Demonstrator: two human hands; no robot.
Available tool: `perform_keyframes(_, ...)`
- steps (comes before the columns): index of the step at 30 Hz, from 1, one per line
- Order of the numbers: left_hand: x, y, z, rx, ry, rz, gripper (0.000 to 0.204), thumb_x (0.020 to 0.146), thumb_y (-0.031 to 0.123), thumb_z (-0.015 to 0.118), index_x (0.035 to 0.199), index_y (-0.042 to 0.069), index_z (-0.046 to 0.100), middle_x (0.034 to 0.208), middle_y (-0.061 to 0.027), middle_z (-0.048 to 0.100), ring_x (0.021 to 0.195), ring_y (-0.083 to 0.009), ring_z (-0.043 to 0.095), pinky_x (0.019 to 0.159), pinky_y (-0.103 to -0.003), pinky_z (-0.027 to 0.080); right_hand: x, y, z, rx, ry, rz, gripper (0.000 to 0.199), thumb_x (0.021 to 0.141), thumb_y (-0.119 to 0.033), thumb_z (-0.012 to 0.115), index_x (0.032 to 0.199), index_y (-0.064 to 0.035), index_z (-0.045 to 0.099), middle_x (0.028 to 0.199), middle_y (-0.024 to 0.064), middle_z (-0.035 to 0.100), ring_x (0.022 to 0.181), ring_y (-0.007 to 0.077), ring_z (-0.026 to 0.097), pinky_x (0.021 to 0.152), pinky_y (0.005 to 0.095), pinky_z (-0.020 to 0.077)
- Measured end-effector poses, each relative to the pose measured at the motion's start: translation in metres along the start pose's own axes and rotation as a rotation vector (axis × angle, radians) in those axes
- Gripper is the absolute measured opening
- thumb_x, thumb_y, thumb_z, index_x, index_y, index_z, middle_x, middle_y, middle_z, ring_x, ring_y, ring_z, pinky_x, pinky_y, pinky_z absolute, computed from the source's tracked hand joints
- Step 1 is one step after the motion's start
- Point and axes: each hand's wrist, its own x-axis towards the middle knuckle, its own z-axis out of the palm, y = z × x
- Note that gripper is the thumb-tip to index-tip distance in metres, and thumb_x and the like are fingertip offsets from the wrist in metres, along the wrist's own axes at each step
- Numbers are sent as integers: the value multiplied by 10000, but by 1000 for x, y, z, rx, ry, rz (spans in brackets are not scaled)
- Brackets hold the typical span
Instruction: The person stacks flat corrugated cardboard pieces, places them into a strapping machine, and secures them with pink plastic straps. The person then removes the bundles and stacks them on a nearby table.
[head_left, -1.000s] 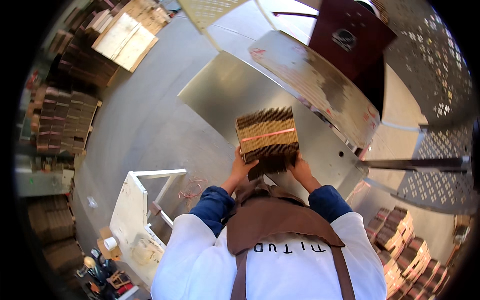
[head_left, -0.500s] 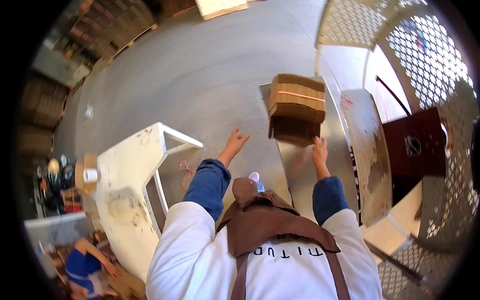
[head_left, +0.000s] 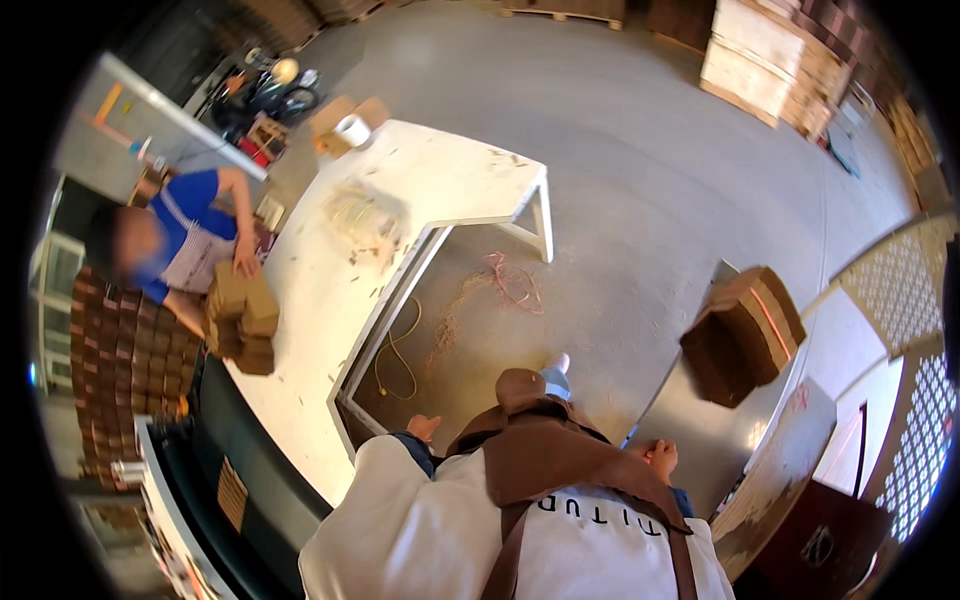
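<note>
Close to my body on the left, my left hand hovers by the inner edge of the white table; part of it is hidden by my sleeve, and a finger or thumb sticks out. My right hand is beside my apron, over the near end of a metal-topped bench, its fingers curled with nothing seen in them. Farther along that bench, out of reach of both hands, rests a bundle of brown cardboard pieces bound with a pink strap.
A co-worker in blue handles folded cardboard at the table's left side. Clear strapping and a white roll are on the table. Pink string litters the floor. A dark machine bed stands at lower left.
My view has swung left, bringing the co-worker and more of the table into sight. Both hands have drawn back toward my body, and my right hand is now away from the cardboard bundle.
</note>
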Motion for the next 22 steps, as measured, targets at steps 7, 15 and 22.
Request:
perform_keyframes(7, -12, 83, 24, -415, 65, 54, 437, 822, 237, 627, 1254, 197, 569, 1199, -207, 592, 920, -394, 625, 753, -437, 519, 44, -71, 25, -352, -225, -396, 206, 938, -196, 528, 853, -10, 546, 631, 95, 610, 514, 171, 602, 439, 310, 479)
perform_keyframes(15, 5, 170, -1, 112, 153, 347, 486, 872, 473, 540, 1190, 114, 622, 1276, -221, 547, 1176, -369, 520, 987, -458, 414, 135, -93, 179, -144, -493, -300, 204, 893, -180, 520, 928, 19, 545, 644, 116, 601, 492, 213, 606, 446, 345, 519)
perform_keyframes(22, 33, 251, -43, -145, 300, 727, 694, 828, 450, 621, 1345, 22, 443, 1311, -230, 516, 1196, -381, 498, 1018, -432, 384, 250, -90, 276, -494, -620, -419, 312, 892, -258, 549, 1022, 25, 572, 738, 191, 678, 543, 216, 628, 558, 397, 546)
